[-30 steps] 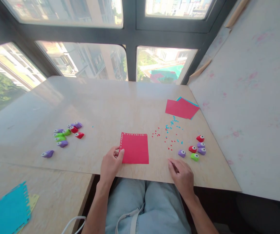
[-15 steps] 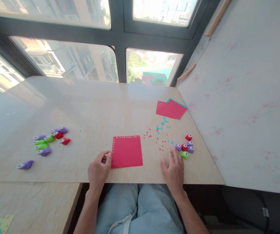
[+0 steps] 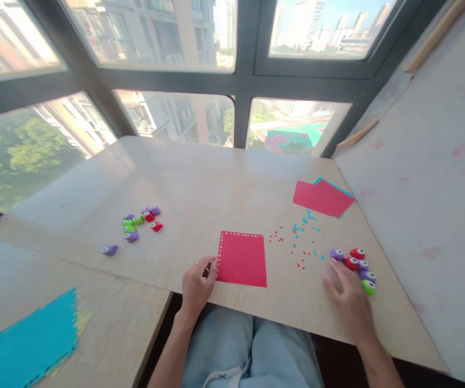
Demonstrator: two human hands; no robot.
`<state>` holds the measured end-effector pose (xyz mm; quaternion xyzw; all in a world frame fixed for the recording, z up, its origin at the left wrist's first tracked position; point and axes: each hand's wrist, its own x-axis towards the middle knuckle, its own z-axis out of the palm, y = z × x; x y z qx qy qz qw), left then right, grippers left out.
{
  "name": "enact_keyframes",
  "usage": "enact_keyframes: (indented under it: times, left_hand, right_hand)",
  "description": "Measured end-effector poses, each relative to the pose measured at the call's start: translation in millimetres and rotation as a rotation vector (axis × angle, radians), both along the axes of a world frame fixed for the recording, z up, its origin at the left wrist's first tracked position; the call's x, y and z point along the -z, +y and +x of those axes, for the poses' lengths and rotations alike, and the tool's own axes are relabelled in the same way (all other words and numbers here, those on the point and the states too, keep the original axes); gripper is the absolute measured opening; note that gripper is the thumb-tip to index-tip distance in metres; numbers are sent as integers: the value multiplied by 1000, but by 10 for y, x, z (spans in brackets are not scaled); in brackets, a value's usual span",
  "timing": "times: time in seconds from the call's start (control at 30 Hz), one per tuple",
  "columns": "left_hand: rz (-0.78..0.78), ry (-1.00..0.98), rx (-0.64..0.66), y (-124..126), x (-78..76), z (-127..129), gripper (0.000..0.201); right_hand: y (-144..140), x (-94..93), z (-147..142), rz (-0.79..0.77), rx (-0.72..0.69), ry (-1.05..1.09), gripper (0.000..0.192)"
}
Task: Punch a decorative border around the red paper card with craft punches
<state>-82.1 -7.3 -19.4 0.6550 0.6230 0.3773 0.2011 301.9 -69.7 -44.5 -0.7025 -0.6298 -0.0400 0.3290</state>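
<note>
A square sheet of red paper (image 3: 242, 260) lies in front of me, with small holes punched along its top and left edges. My left hand (image 3: 199, 285) pinches the sheet's lower left edge between thumb and fingers. Farther right, my right hand (image 3: 349, 299) is open, slightly blurred, fingers stretched towards a purple craft punch (image 3: 336, 254); I cannot tell whether they touch it. Around it sit a red craft punch (image 3: 351, 263), a green craft punch (image 3: 368, 286) and several others, each with an eye-like button.
Punched red and blue paper bits (image 3: 303, 226) are scattered right of the sheet. Red and blue papers (image 3: 324, 198) lie by the wall. More craft punches (image 3: 130, 226) are grouped at left. A blue sheet with notched edges (image 3: 36, 339) covers yellow paper on the lower left surface.
The view has turned left and up. My right hand has shifted towards the purple punch at the cluster's left side. My left hand stays at the red paper's edge.
</note>
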Motion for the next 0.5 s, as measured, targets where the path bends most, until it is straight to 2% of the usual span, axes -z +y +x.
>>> enact_keyframes:
  times: [0.13, 0.27, 0.4, 0.5]
  left_hand:
    - [2, -5, -6, -13, 3, 13, 24]
    - [-21, -50, 3, -32, -9, 25, 23]
    - [-90, -269, 16, 10, -23, -40, 26]
    - [-123, -431, -55, 112, -51, -219, 31]
  right_hand:
    - [66, -62, 197, 47, -68, -22, 43]
    - [31, -126, 168, 93, -114, -44, 37]
    - [-30, -168, 95, 75, -118, -52, 40]
    - [-48, -195, 93, 43, -97, -47, 43]
